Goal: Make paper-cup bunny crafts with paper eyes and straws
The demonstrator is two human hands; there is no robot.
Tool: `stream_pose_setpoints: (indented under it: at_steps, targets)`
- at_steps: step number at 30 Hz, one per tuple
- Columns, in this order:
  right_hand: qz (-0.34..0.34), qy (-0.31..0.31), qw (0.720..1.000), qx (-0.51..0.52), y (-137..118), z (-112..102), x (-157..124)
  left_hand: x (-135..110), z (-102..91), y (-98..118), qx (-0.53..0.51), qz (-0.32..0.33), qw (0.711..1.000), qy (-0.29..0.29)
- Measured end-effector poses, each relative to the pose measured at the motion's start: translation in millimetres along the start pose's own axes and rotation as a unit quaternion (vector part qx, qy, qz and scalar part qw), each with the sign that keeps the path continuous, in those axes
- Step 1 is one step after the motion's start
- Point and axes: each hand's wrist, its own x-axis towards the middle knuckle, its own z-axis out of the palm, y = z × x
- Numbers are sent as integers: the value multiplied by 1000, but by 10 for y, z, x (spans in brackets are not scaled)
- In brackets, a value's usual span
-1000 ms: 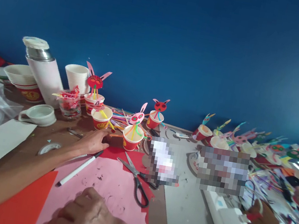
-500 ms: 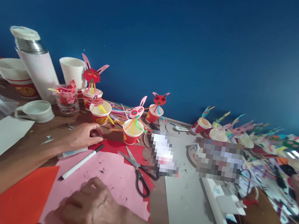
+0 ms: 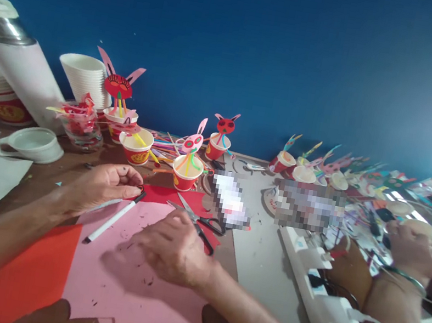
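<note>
My left hand [image 3: 109, 187] is at the left edge of the papers, thumb and index finger pinched on a tiny dark thing I cannot make out. Just beside those fingertips lies a white marker [image 3: 114, 219] with a dark cap. Over a pink paper sheet [image 3: 136, 303] hovers my right hand [image 3: 174, 246], its fingers loosely bent and apart, with no object visible in them. Small dark scraps are scattered on the pink sheet. Black-handled scissors [image 3: 208, 226] rest open behind my right hand, partly on red paper [image 3: 155, 194]. Orange paper [image 3: 24, 272] lies under my left forearm.
Paper cups with bunny figures [image 3: 185, 178] stand along the back. At left are a thermos [image 3: 23, 66], a mug [image 3: 37, 145] and stacked white cups [image 3: 83, 71]. A phone [image 3: 230, 200] lies right of the scissors. A power strip [image 3: 301, 271] and another person's hand [image 3: 414, 246] are at right.
My right hand has moved away from me and to the right over the pink sheet, lifting off it. My left fingers have closed in a pinch. The view has shifted slightly right.
</note>
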Motion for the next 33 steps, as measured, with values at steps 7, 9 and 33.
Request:
stream_pose_setpoints:
  at_steps: [7, 9, 33]
  targets:
    - [305, 144, 910, -242, 752, -510, -602, -52, 11, 5, -33, -44, 998, -31]
    - [332, 104, 900, -263, 884, -491, -734, -33, 8, -43, -46, -44, 997, -43]
    - [351, 63, 857, 372, 51, 123, 651, -87, -6, 59, -73, 42, 994, 64]
